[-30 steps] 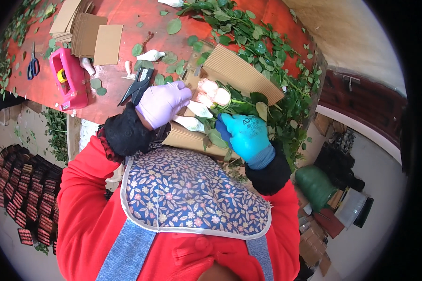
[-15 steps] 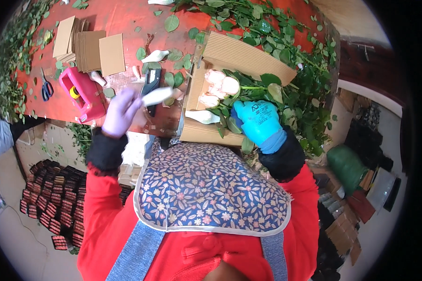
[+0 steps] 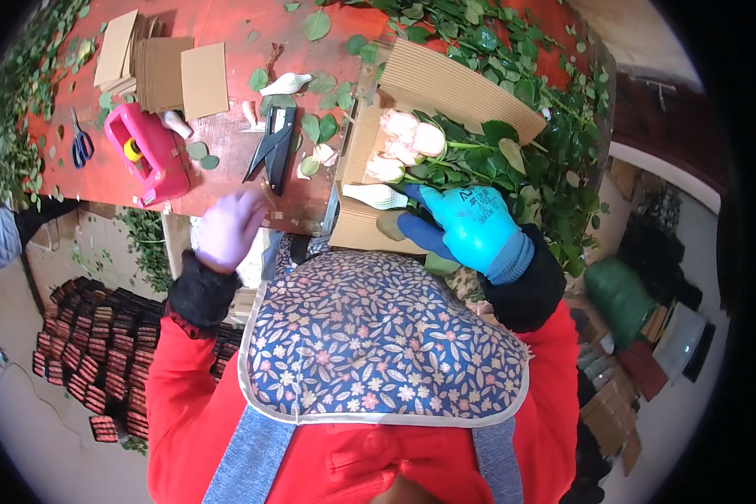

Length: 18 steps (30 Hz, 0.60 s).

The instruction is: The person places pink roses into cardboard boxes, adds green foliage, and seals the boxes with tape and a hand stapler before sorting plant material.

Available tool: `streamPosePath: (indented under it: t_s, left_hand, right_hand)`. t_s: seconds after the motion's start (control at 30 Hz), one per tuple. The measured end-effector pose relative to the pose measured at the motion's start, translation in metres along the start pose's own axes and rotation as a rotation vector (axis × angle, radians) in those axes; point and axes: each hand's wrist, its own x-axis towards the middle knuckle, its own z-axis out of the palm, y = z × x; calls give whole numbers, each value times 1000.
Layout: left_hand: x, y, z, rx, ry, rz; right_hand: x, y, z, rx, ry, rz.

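Note:
My right hand (image 3: 466,227), in a blue glove, presses down on the green stems of a small bunch of pale pink roses (image 3: 407,139). The bunch lies on a sheet of corrugated cardboard (image 3: 454,84) at the red table's near edge. A loose white bud (image 3: 378,195) lies just left of that hand. My left hand (image 3: 227,227), in a purple glove, is blurred at the table's front edge, just below black shears (image 3: 273,147). I see nothing in it, but its fingers are too smeared to read.
On the red table (image 3: 227,25) are a pink box-shaped tool (image 3: 147,151), blue-handled scissors (image 3: 80,147), a stack of cardboard pieces (image 3: 160,67) and scattered leaves. Leafy rose stems (image 3: 554,126) are piled at the right. Dark crates (image 3: 84,336) stand on the floor at the left.
My left hand left the roses, swung left holding a white bud, then dropped to the table's front edge; the bud no longer shows in it. My right hand stayed on the stems.

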Motion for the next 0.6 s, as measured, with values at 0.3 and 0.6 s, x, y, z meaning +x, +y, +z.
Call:
streamPosePath:
  t_s: [0.3,0.6]
  left_hand:
    - [103,80,-8,-259,-234,447]
    - [106,64,-21,-163,-57,553]
  right_hand:
    - [1,10,-1,75,-11,-30]
    - [0,33,17,61,-44,15]
